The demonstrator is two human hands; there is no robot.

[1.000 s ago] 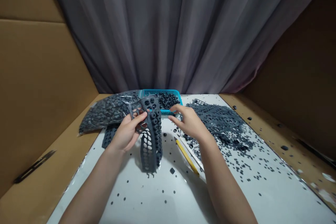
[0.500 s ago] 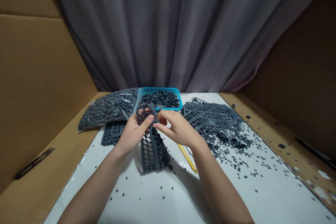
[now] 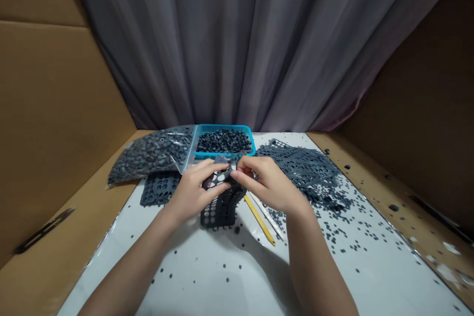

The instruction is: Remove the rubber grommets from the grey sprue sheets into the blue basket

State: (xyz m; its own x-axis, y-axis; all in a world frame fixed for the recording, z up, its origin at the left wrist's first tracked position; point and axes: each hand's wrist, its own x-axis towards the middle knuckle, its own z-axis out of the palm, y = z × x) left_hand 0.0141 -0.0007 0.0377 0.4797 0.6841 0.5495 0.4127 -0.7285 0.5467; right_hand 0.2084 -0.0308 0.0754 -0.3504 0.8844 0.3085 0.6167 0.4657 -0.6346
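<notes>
A dark grey perforated foam strip (image 3: 218, 213) hangs bent between my hands, its lower end close to the white table. My left hand (image 3: 197, 188) grips the strip from the left, thumb on one side and fingers on the other. At its upper right edge, my right hand (image 3: 263, 177) pinches with thumb and forefinger; whether a small piece sits in that pinch is hidden. Behind my hands stands a blue basket (image 3: 254, 145) holding many small black pieces. A clear zip bag (image 3: 148, 158) full of similar dark pieces lies to the left.
Beneath the bag is another perforated sheet (image 3: 158, 190). More punched sheets (image 3: 303, 163) are piled at the right, with small black discs (image 3: 344, 224) scattered around. A yellow-handled tool (image 3: 262, 222) and a white stick (image 3: 272, 219) lie on the white table (image 3: 207, 291). Cardboard walls flank both sides.
The strip has tilted and its upper part has folded over. Both hands have shifted slightly right, my left hand turning more across the strip. The white stick is now visible.
</notes>
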